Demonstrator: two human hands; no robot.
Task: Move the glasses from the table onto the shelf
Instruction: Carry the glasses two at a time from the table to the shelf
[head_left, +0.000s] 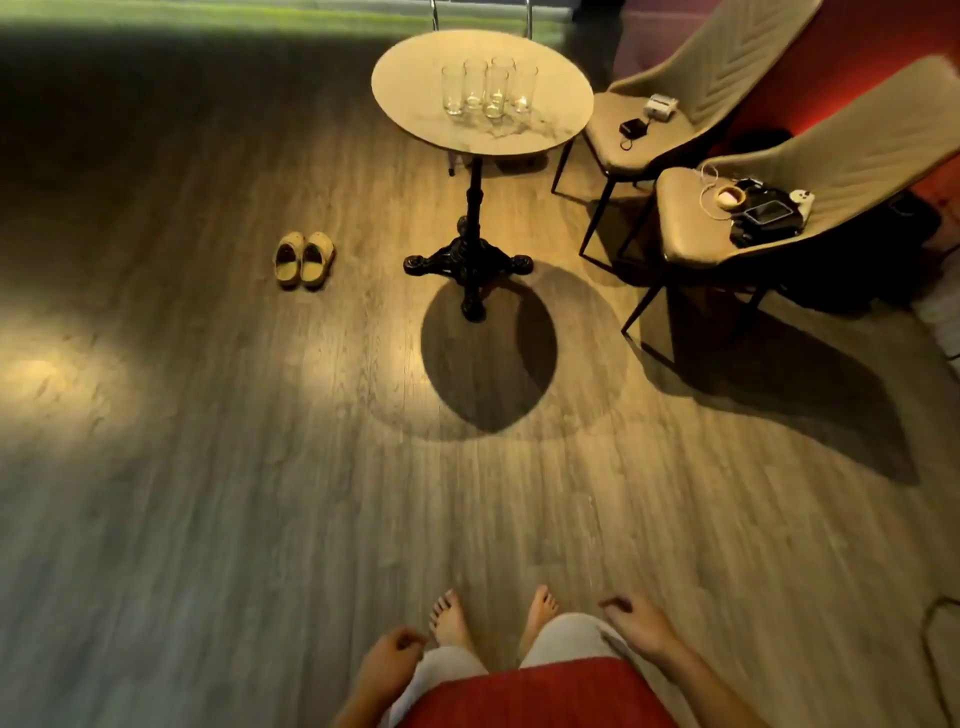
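Observation:
Several tall clear glasses (485, 88) stand upright in a tight cluster on a small round table (410, 98) with a black pedestal base, far ahead at the top of the view. My left hand (387, 662) hangs at my side near the bottom edge, fingers loosely curled, holding nothing. My right hand (636, 626) hangs on the other side, fingers relaxed and apart, also holding nothing. Both hands are far from the table. No shelf is in view.
Two beige chairs (691, 228) stand right of the table, with a phone, cables and small devices on their seats. A pair of slippers (304, 258) lies on the wooden floor left of the table base. My bare feet (493, 616) stand on open floor.

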